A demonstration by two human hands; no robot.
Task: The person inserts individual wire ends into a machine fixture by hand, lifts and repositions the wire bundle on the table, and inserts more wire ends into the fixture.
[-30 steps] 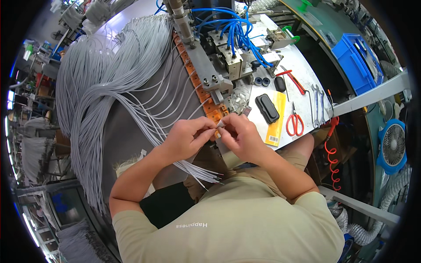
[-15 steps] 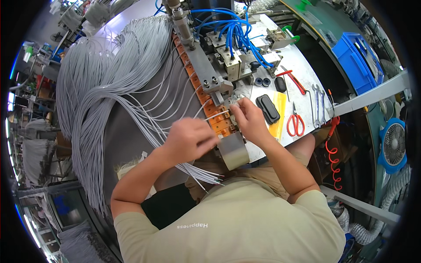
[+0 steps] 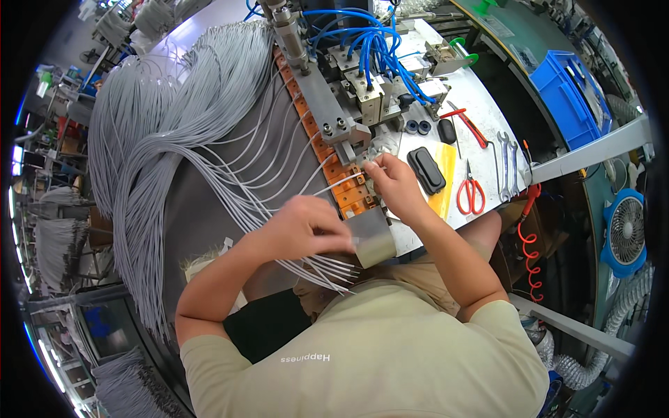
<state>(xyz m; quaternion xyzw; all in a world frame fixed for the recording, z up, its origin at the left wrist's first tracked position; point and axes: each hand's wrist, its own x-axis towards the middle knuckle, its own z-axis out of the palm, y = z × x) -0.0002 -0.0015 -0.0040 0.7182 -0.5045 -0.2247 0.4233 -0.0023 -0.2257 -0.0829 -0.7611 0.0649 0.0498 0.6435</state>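
My right hand (image 3: 397,184) is closed in a pinch at the end of a grey cable (image 3: 333,186), which lies across the orange fixture rail (image 3: 326,150). My left hand (image 3: 304,228) is held lower and to the left, thumb and forefinger together near the grey metal block (image 3: 369,233). What sits between those fingertips is too small to make out. Below this hand, a bunch of loose cable ends (image 3: 324,272) points toward my lap. The press head (image 3: 346,143) stands over the rail just beyond my right fingertips.
A big bundle of grey cables (image 3: 146,160) covers the left side. Blue air hoses (image 3: 380,42) top the machine. On the white table lie red-handled scissors (image 3: 471,197), pliers (image 3: 470,129), wrenches (image 3: 503,167) and a black oblong case (image 3: 426,171). A blue bin (image 3: 568,97) stands farther right.
My left hand has shifted slightly down and right, toward the metal block, its thumb and forefinger now clearer. My right hand stays at the cable end, nearly unmoved.
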